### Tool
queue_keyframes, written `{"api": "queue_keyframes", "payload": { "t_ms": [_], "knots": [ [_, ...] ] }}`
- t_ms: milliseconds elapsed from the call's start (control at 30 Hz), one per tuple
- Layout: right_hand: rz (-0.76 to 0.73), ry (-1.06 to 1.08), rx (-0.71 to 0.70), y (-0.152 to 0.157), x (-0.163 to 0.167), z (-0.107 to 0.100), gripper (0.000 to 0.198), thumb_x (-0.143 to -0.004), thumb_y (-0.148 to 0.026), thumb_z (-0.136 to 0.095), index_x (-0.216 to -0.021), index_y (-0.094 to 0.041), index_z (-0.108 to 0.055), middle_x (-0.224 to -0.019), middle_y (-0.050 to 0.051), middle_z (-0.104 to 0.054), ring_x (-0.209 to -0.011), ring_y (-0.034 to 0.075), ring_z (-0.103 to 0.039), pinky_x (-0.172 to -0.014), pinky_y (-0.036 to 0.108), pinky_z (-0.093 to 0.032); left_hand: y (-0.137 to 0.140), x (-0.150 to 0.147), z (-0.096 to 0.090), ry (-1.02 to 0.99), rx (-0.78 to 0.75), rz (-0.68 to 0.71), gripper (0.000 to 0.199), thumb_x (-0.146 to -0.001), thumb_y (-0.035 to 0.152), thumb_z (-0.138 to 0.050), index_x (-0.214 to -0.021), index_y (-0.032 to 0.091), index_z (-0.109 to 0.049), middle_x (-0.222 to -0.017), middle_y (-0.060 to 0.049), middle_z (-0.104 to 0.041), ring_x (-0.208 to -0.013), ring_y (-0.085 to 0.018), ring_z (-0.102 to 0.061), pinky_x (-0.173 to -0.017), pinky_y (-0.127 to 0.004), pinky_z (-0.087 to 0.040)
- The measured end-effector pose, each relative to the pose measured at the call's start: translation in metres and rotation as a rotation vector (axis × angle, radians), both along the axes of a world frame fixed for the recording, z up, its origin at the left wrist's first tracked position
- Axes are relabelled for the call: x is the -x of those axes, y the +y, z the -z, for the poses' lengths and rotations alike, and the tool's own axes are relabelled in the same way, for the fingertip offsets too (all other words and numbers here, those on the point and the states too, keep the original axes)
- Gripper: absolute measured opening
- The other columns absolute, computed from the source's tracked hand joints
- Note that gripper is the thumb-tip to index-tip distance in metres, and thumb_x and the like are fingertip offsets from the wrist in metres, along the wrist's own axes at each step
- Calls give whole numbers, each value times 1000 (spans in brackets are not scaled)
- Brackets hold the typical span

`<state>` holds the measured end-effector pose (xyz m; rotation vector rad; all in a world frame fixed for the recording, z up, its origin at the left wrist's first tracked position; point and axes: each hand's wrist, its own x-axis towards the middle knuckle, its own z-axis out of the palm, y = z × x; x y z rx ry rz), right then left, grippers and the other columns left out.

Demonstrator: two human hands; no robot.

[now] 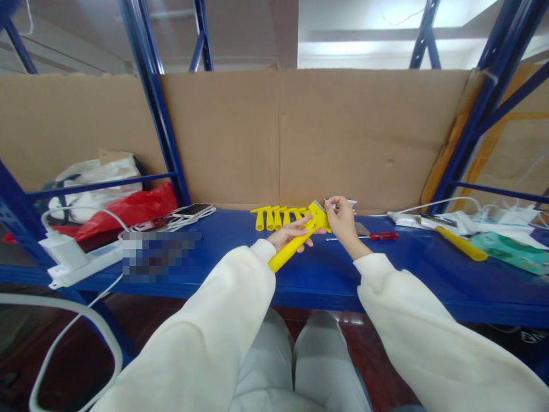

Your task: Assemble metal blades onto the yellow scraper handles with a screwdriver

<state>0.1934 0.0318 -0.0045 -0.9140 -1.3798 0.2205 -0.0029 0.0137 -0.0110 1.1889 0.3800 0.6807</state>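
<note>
My left hand (294, 234) is wrapped round the handle of a yellow scraper (286, 252), which slants up to the right above the blue shelf. A thin metal blade edge (318, 205) shows at the scraper's wide head. Thumb and fingers of my right hand (341, 217) are pinched together at that head; what lies between them is hidden. Behind my hands, several more yellow scrapers (270, 218) lie side by side in a row. A screwdriver (383, 236) with a red handle rests just right of my right wrist.
The blue shelf (240, 274) has a cardboard wall (231, 137) behind it. At left are a white power strip (88, 266), cables, a phone (195, 210) and a red bag (128, 212). At right lie a yellow tube (462, 244) and a green packet (510, 252).
</note>
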Motion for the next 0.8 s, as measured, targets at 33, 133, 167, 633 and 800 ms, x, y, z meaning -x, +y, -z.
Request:
{"api": "queue_keyframes", "payload": {
  "t_ms": [33,133,167,633,800],
  "knots": [
    [16,9,-21,0,3,0,30,-87,-53,-63,-86,-25,-53,-84,4,-64,-72,18,-58,-68,33,-51,0,0,0,0,-4,-1,85,-88,8,-64,-164,27,-30,-122,-17,-75,-64,-16,-73,-46,-19,-49],
    [69,15,-66,-2,8,0,26,-90,-50,-58,-86,-25,-52,-87,5,-64,-79,20,-61,-74,33,-53,-1,-3,0,14,-12,-29,86,-87,6,-63,-164,25,-30,-119,-17,-76,-63,-16,-73,-47,-21,-51],
    [84,6,-71,-3,9,0,25,-91,-49,-57,-86,-25,-52,-87,6,-64,-80,20,-61,-74,33,-53,-1,-5,0,22,-13,-55,85,-86,4,-62,-163,24,-32,-117,-16,-76,-63,-16,-73,-48,-21,-52],
    [247,-163,-160,-2,5,5,25,-96,-49,-49,-89,-25,-52,-86,7,-63,-82,23,-62,-79,36,-51,-11,-10,-14,59,-62,-188,83,-78,-6,-67,-154,19,-48,-145,-21,-61,-93,-27,-79,-52,-21,-55],
    [280,-189,-186,-4,5,4,23,-97,-46,-47,-88,-26,-50,-86,7,-63,-80,23,-62,-79,37,-51,-12,-15,-18,87,-55,-224,79,-80,-4,-67,-153,17,-49,-137,-21,-66,-81,-21,-78,-47,-18,-53]
  ]
}}
